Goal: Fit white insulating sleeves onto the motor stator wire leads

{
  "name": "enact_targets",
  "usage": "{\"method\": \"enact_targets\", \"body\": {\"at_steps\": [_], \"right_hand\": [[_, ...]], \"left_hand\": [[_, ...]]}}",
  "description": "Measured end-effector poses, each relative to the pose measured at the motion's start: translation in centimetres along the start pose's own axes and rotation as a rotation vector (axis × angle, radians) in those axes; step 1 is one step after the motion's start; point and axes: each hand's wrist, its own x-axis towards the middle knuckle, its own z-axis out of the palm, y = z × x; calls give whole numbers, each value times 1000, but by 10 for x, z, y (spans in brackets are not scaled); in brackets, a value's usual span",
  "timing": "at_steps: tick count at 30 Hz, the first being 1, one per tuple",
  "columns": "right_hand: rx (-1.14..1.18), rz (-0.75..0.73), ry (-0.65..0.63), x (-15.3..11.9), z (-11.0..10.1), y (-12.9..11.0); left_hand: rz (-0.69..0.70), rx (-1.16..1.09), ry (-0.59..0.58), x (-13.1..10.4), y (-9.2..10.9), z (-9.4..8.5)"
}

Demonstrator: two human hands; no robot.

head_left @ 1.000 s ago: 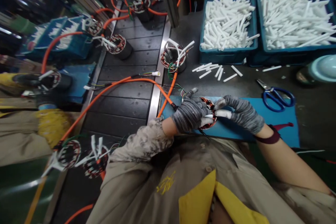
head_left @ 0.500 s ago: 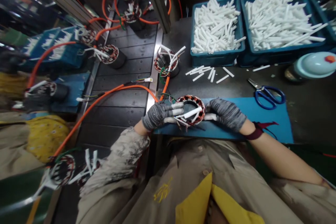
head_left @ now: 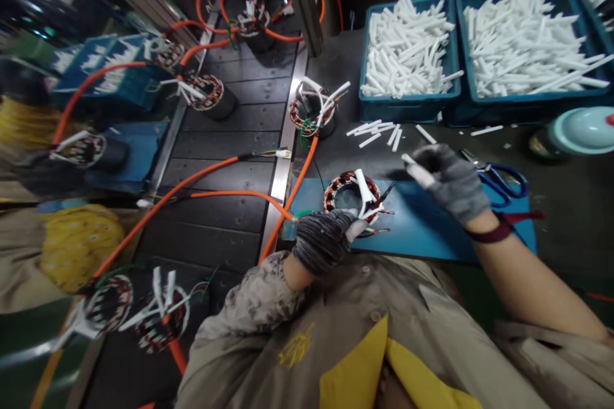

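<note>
A motor stator (head_left: 332, 195), a ring of copper windings laced with white, stands on a blue mat (head_left: 432, 230) in front of me. At its near edge my left hand (head_left: 323, 241), in a grey glove, is closed with thumb and fingers pinching the stator's lead wires. A white sleeve (head_left: 364, 186) sticks up from those leads, and bare wire ends point right. Off to the right, above the mat, my right hand (head_left: 448, 182) pinches a short white tube (head_left: 407, 160) between gloved fingertips. Blue-handled scissors (head_left: 503, 182) lie partly behind that hand.
Blue bins (head_left: 407, 102) of white tubes stand at the back right, with loose tubes (head_left: 371, 131) before them. A lidded jar (head_left: 580, 131) is at the right. Orange cables (head_left: 230, 193) and more stators (head_left: 311, 112) occupy the slatted line at left; a co-worker's yellow sleeve (head_left: 77, 246) is beyond.
My right hand has left the stator, moved right and picked up a white tube. The stator has turned so its leads face right, and my left hand has shifted to its near edge.
</note>
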Motion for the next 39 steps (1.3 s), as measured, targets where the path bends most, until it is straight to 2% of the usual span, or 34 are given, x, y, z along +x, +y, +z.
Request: {"method": "enact_targets", "body": {"at_steps": [1,3,7,10,16,20,24,27,29,32,34,36,39], "right_hand": [[158,33,-27,-17,-4,-9],[323,78,-71,-47,-10,-23],[377,139,-78,-79,-10,-38],[302,38,-48,-83,-11,-43],[-62,-393,-98,-75,-20,-50],[-340,-453,-175,-69,-6,-62],[-397,-479,-206,-64,7,-72],[-278,-406,-203,-60,9,-68],[-84,-287,-242,-55,8,-59],[393,36,-447,-47,12,-43],[659,264,-572,-43,14,-35],[737,367,-608,-43,12,-29],[645,372,-504,-49,-1,-24]], "left_hand": [[9,-2,0,1,-1,-1],[31,1,18,2,-2,-3],[56,43,38,1,-3,-6],[80,61,32,0,-4,-6],[130,20,64,-4,-9,-4],[170,65,86,-6,-12,-1],[204,104,69,-8,-15,0],[161,80,-34,-2,-13,-4],[114,88,-165,10,-9,-10],[65,117,-444,34,0,-21],[57,121,-581,46,4,-26],[67,117,-603,49,5,-26],[99,103,-436,35,-1,-17]]}}
